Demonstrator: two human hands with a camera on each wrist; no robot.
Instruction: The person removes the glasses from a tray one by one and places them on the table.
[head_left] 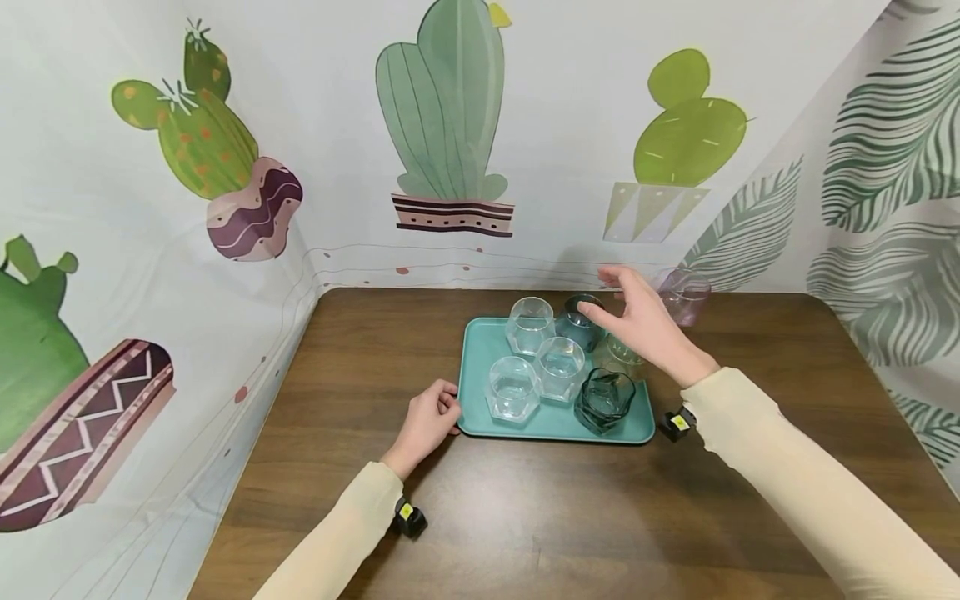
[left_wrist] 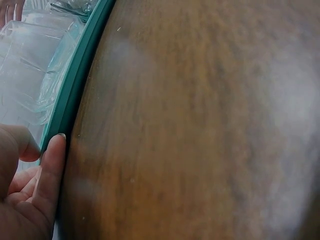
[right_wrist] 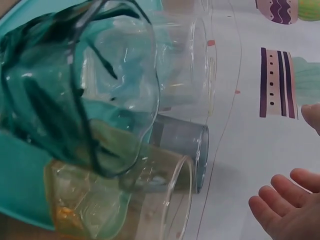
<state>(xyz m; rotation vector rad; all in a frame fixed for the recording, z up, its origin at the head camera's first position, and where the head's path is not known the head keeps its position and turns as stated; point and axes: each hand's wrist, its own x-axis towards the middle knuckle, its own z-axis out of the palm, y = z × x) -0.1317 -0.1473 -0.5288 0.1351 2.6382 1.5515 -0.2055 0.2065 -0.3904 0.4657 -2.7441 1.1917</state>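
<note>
A teal tray [head_left: 472, 350] carries several drinking glasses. My left hand [head_left: 429, 417] is at the tray's left edge, thumb and finger pinching the tray's rim [left_wrist: 70, 90]. My right hand [head_left: 647, 323] is raised over the back right of the tray, its fingers [right_wrist: 282, 192] apart and holding nothing. Closest to it are a blue-grey glass [head_left: 576, 329] and a pale yellow-green glass [right_wrist: 165, 200], which the hand partly hides in the head view. A dark green wavy glass [head_left: 604, 402] stands at the front right. Three clear glasses, including one at front left [head_left: 513, 390], fill the left and middle.
A pinkish glass [head_left: 686, 296] stands right of the tray near the table's back edge, partly behind my right hand. The brown wooden table [head_left: 525, 517] meets a white wall covering [head_left: 555, 208] printed with cacti and leaves.
</note>
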